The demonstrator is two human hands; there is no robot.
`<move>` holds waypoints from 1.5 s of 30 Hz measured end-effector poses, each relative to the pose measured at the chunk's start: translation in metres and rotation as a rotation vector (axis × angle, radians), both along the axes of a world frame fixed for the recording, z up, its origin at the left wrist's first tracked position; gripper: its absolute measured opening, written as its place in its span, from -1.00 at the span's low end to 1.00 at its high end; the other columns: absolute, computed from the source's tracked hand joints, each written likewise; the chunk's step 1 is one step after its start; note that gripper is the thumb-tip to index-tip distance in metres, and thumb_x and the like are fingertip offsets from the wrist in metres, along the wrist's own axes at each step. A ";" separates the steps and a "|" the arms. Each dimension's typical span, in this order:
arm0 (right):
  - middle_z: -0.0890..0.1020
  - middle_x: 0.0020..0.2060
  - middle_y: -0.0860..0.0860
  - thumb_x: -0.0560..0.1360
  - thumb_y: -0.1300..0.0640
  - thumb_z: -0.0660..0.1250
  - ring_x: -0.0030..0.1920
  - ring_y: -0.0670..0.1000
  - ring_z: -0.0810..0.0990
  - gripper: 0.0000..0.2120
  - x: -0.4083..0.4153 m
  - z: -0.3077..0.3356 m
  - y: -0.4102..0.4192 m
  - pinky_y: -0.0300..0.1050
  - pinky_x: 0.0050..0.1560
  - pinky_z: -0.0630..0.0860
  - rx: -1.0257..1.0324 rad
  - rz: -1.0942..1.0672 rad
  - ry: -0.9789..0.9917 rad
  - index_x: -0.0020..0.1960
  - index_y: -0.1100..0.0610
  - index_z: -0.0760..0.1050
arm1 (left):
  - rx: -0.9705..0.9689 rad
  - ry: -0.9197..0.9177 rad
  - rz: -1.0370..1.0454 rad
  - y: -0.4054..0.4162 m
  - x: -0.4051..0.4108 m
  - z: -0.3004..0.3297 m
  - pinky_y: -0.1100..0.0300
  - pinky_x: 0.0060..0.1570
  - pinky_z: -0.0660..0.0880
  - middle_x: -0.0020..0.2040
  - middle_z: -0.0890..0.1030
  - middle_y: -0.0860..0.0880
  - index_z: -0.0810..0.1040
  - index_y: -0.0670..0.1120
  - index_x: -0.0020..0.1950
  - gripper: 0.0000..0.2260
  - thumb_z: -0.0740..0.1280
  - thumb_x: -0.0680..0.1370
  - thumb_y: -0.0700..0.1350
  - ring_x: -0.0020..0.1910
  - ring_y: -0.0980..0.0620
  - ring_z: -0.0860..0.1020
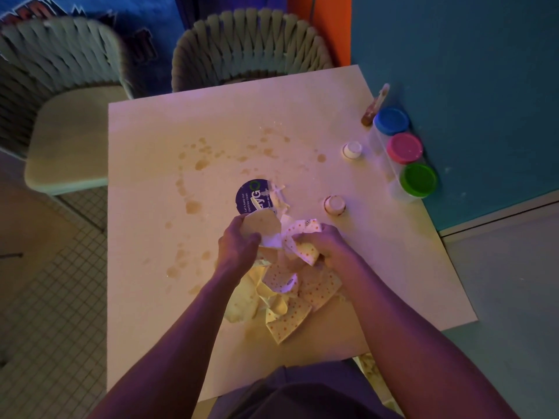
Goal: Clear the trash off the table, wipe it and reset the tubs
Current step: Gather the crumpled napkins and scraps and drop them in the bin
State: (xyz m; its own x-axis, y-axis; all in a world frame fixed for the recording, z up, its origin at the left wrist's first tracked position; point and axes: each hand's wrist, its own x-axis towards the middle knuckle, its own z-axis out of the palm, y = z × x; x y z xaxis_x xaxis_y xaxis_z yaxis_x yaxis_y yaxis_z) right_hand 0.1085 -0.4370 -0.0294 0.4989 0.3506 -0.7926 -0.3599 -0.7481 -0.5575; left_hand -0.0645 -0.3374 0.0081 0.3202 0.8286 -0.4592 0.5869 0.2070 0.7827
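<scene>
A heap of crumpled dotted paper wrappers lies on the pale square table near its front edge. My left hand grips a torn round piece of paper at the top of the heap. My right hand clutches a dotted wrapper beside it. Just beyond my hands a round blue printed paper disc lies flat with torn white scraps at its edge. Three clear tubs stand along the right edge, with a blue lid, a pink lid and a green lid.
Brown spill spots dot the table's middle and left. Two small white-capped pots stand near the tubs. A thin bottle-like thing lies at the far right corner. Two woven-back chairs stand behind the table.
</scene>
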 end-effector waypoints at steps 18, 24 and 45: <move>0.69 0.07 0.01 0.04 -0.04 0.68 0.06 0.02 0.67 -0.24 0.059 0.000 -0.043 -0.05 0.05 0.63 -0.096 0.133 -0.169 0.19 0.11 0.58 | 0.055 0.047 -0.048 -0.028 0.028 0.013 -0.15 0.01 0.62 0.07 0.63 -0.06 0.51 0.11 0.32 -0.55 0.38 0.43 -0.11 0.00 -0.13 0.62; 0.65 0.19 0.11 0.21 0.01 0.66 0.17 0.05 0.64 -0.33 0.059 0.003 -0.044 -0.18 -0.03 0.52 -0.149 0.075 -0.199 0.25 0.20 0.57 | 0.063 0.071 -0.006 -0.036 0.032 0.015 -0.12 0.01 0.62 0.05 0.64 -0.05 0.52 0.08 0.31 -0.58 0.39 0.47 -0.17 -0.01 -0.12 0.62; 0.71 -0.16 0.10 0.16 0.18 0.67 -0.15 0.09 0.70 -0.56 0.110 0.027 -0.138 0.02 -0.10 0.65 0.034 -0.251 -0.033 -0.01 0.20 0.64 | 0.127 0.060 -0.131 -0.099 0.090 0.040 -0.04 0.00 0.61 0.03 0.65 -0.04 0.53 0.10 0.29 -0.56 0.39 0.42 -0.11 -0.01 -0.12 0.62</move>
State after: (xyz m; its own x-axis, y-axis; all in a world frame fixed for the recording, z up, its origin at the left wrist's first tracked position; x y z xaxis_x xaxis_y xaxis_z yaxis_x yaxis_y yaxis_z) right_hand 0.2184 -0.5745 -0.0027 0.5990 0.2388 -0.7643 -0.5134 -0.6180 -0.5955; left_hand 0.0251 -0.4367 0.0484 0.4044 0.8341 -0.3752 0.6488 0.0274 0.7604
